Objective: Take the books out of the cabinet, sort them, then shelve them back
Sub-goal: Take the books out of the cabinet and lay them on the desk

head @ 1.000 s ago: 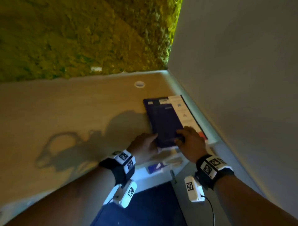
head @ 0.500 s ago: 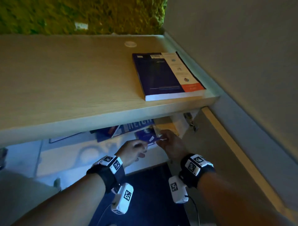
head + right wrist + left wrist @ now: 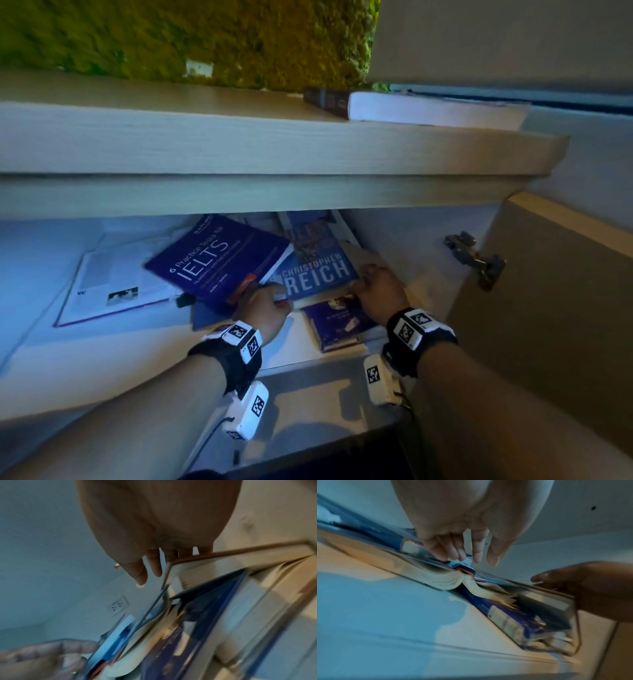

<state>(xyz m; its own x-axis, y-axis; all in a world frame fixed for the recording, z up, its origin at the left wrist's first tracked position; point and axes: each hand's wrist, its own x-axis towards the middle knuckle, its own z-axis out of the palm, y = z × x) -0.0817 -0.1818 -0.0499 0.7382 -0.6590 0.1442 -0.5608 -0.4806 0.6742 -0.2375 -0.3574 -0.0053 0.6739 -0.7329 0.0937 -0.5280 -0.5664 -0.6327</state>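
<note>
Inside the open cabinet lies a loose pile of books. A purple IELTS book (image 3: 219, 263) leans over a blue book marked REICH (image 3: 315, 270), with a tan book (image 3: 363, 255) to the right and a dark purple book (image 3: 339, 318) underneath. My left hand (image 3: 274, 305) reaches in with relaxed fingers, its fingertips (image 3: 453, 557) touching the blue cover's near edge. My right hand (image 3: 376, 287) rests on the tan book (image 3: 240, 563) at its near corner; thumb and forefinger stick out free. One thick book (image 3: 428, 109) lies flat on the cabinet top (image 3: 239, 137).
An open white book (image 3: 113, 281) lies at the left of the shelf floor (image 3: 102, 359). The cabinet door (image 3: 548, 308) stands open on the right, its metal hinge (image 3: 476, 257) close to my right hand. A green moss wall (image 3: 171, 34) rises behind.
Both hands left the book on the cabinet top and dropped into the cabinet. The view sank from the top surface down to the pile of books inside.
</note>
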